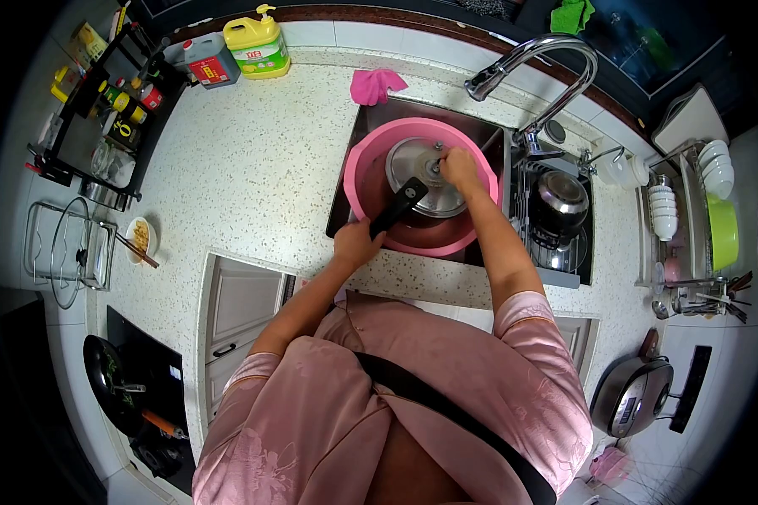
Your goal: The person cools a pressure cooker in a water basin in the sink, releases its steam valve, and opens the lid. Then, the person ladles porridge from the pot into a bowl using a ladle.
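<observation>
A round metal pressure cooker lid (411,158) with a long black handle (400,206) lies tilted inside a pink basin (355,172). My left hand (358,244) is wrapped round the end of that handle, at the basin's near rim. My right hand (459,168) has its fingers bent in against the middle of the lid; whatever they hold is hidden. The basin stands in the left bowl of a steel sink (490,130).
A chrome faucet (581,63) arches behind the sink, with a dark pot (560,202) in the right bowl. A pink cloth (377,86), detergent jug (257,46) and sauce jug (211,63) stand along the back. At left is a small bowl (141,239) with chopsticks.
</observation>
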`<action>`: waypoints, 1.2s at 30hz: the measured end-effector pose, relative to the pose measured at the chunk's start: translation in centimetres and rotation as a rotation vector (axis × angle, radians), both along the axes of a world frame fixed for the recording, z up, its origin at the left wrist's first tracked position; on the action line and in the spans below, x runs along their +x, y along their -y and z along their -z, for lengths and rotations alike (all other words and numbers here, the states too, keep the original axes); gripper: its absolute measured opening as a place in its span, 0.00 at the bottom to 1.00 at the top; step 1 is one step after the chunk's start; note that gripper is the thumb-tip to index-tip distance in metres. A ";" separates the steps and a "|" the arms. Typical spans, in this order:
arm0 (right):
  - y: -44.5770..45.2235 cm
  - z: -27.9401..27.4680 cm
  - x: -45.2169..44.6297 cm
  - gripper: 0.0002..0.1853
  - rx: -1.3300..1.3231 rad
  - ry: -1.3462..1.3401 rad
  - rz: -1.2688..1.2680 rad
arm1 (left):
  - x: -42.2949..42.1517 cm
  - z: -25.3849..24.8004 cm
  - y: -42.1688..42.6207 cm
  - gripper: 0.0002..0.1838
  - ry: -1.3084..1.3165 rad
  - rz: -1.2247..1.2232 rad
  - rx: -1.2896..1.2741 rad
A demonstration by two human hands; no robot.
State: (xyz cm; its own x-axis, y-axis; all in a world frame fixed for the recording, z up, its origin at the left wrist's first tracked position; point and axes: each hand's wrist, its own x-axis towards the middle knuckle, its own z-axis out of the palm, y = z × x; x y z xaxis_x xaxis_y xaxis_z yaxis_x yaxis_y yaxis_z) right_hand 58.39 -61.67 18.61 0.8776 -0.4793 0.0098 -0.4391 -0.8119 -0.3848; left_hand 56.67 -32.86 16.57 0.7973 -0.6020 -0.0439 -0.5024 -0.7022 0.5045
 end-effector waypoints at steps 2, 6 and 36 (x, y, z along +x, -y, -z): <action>0.0 0.0 0.0 0.11 0.008 -0.006 0.009 | 0.0 0.1 0.0 0.19 0.002 0.001 -0.002; 0.0 0.0 0.0 0.11 0.021 -0.027 0.023 | 0.0 0.2 0.0 0.19 0.004 0.003 -0.015; 1.1 2.1 0.4 0.10 0.010 0.064 0.021 | -4.4 -3.2 6.0 0.41 0.486 0.513 -0.177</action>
State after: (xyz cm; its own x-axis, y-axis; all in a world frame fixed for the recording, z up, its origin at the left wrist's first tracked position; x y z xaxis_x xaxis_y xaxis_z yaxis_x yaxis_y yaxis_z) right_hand 58.77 -62.76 16.51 0.8649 -0.4982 0.0608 -0.4305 -0.7986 -0.4205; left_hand 52.28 -38.86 19.75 0.3175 -0.8706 0.3758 -0.9427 -0.2469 0.2245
